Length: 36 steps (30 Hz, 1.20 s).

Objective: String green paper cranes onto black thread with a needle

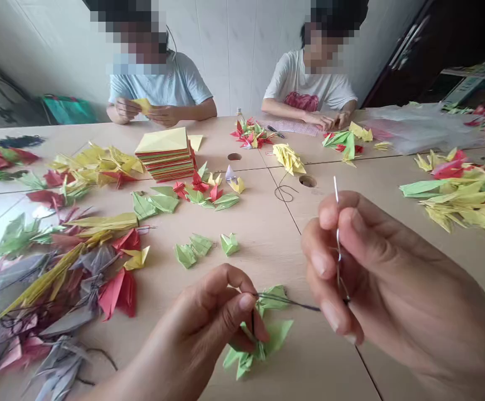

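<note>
Thread (298, 303), black and thin, runs between two hands just over the counter (329, 367); the left hand (221, 312) pinches it with thumb and finger, right above some green folded papers (279, 334) that sit near the front edge of the view; the right hand (380, 267) holds a thin silver wire (336, 192) between thumb and finger, with its tip pointing up and its lower part bent and twisted; the thread reaches over to the fingers of the right hand, close to the low end of the wire, but I cannot tell just how the two are joined. Past the left hand lie small green pieces (201, 245); farther back is a bunch of red, green and yellow folded shapes (202, 192), with a tall stack of paper (167, 156) behind it, yellow on top with red and green sides; to the left is a big messy pile (75, 267) of gray, red, yellow and green folded paper, with dark strings in it; to the right is a heap (468, 197) of mostly yellow and green shapes. Across the counter sit two people; the one in a blue shirt (162, 86) holds a bit of yellow paper (142, 105) in both hands; the one in a white shirt (317, 83) has both hands low, by more folded paper (344, 143).
</note>
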### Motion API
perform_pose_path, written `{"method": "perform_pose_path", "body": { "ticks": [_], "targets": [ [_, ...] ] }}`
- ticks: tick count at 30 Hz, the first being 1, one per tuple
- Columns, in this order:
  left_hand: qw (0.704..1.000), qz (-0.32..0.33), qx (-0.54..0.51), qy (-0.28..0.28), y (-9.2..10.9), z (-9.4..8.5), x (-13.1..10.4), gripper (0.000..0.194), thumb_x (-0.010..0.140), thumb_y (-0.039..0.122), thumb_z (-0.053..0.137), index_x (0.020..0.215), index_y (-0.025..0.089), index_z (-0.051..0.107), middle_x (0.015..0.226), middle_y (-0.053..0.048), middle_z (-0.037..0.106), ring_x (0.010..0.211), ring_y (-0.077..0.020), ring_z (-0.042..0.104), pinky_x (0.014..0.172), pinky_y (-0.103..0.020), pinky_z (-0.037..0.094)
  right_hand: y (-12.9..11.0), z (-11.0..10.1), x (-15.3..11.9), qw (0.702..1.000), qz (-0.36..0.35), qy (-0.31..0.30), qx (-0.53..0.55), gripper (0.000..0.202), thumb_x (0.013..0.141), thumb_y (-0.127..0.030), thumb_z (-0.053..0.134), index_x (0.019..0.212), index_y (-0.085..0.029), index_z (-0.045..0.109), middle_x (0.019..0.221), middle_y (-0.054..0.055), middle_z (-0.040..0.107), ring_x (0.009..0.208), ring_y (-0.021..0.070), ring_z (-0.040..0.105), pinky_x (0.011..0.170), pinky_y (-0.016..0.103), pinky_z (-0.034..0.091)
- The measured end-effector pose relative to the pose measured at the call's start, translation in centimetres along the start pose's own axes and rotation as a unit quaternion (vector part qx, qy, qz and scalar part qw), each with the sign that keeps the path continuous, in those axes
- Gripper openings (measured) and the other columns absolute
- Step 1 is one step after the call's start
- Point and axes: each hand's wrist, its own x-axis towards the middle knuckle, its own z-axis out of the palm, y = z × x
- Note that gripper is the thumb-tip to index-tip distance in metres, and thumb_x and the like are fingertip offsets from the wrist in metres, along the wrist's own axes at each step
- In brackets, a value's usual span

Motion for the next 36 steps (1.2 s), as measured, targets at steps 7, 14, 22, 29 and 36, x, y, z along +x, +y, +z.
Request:
{"method": "perform_pose_path", "body": {
  "ticks": [7, 14, 22, 29, 36],
  "targets": [
    [0.999, 0.027, 0.044, -0.009, -0.1, -0.3, -0.3, 0.021, 0.09, 0.037, 0.048, 0.08, 0.018, 0.052, 0.065, 0.002, 0.056, 0.062, -0.0108, 0.05, 0.06, -0.021, 0.042, 0.2, -0.8, 0.0, 0.988, -0.071, 0.016, -0.133, 0.015, 0.094, -0.036, 0.046, 0.083, -0.027, 0.053, 0.072, -0.005, 0.057, 0.047, 0.0058, 0.053, 0.041, 0.015, 0.042],
    [0.999, 0.024, 0.045, -0.015, -0.2, -0.4, -0.2, 0.027, 0.087, 0.044, 0.05, 0.079, 0.018, 0.052, 0.062, 0.004, 0.045, 0.057, -0.0102, 0.038, 0.053, -0.022, 0.033, 1.5, -1.5, 0.3, 0.919, 0.028, -0.015, -0.394, 0.02, 0.091, -0.045, 0.049, 0.085, -0.026, 0.05, 0.069, -0.005, 0.048, 0.06, 0.0093, 0.043, 0.054, 0.022, 0.038],
    [0.999, 0.029, 0.044, 0.001, -0.3, -0.6, -0.2, 0.027, 0.086, 0.045, 0.052, 0.08, 0.019, 0.055, 0.064, 0.004, 0.04, 0.057, -0.0099, 0.033, 0.051, -0.023, 0.027, 2.2, -1.9, 1.1, 0.91, 0.16, -0.088, -0.372, 0.016, 0.091, -0.038, 0.052, 0.084, -0.023, 0.049, 0.075, -0.004, 0.05, 0.066, 0.0103, 0.044, 0.055, 0.022, 0.036],
    [0.999, 0.024, 0.01, 0.024, 0.2, -0.9, -0.2, 0.021, 0.088, 0.041, 0.051, 0.09, 0.021, 0.057, 0.064, 0.004, 0.05, 0.06, -0.0097, 0.042, 0.056, -0.021, 0.034, 1.8, -1.8, 1.4, 0.927, 0.122, -0.084, -0.346, 0.009, 0.092, -0.024, 0.051, 0.082, -0.023, 0.05, 0.073, -0.007, 0.051, 0.065, 0.0064, 0.043, 0.057, 0.017, 0.036],
    [0.999, 0.019, -0.021, 0.03, 0.4, -1.1, 0.0, 0.018, 0.089, 0.036, 0.052, 0.095, 0.021, 0.057, 0.069, 0.001, 0.057, 0.064, -0.011, 0.047, 0.061, -0.022, 0.039, 1.2, -2.3, 1.6, 0.923, 0.03, -0.006, -0.383, 0.009, 0.092, -0.025, 0.052, 0.083, -0.025, 0.051, 0.07, -0.007, 0.054, 0.06, 0.0056, 0.045, 0.051, 0.014, 0.037]
  ]
}}
